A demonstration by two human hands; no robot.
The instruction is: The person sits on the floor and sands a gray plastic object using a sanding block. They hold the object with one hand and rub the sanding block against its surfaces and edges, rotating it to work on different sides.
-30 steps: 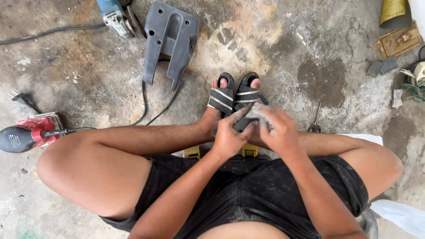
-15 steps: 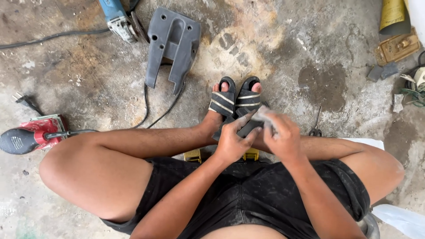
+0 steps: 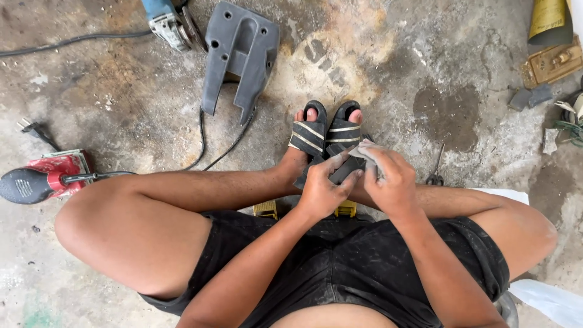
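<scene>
Between the raised knees, over the sandalled feet (image 3: 328,135), both hands meet. The left hand (image 3: 320,189) has its grip closed around a small dark flat part (image 3: 344,170), steadying it from below, while the right hand (image 3: 392,182) presses a pale scrap of abrasive sheet (image 3: 368,152) onto it, fingers curled tight. Holding it low and close likely keeps it braced. On the concrete floor (image 3: 121,91) lie a grey plastic housing (image 3: 238,56), a red sander (image 3: 42,177) and a blue power tool (image 3: 167,21). No containers are visible.
</scene>
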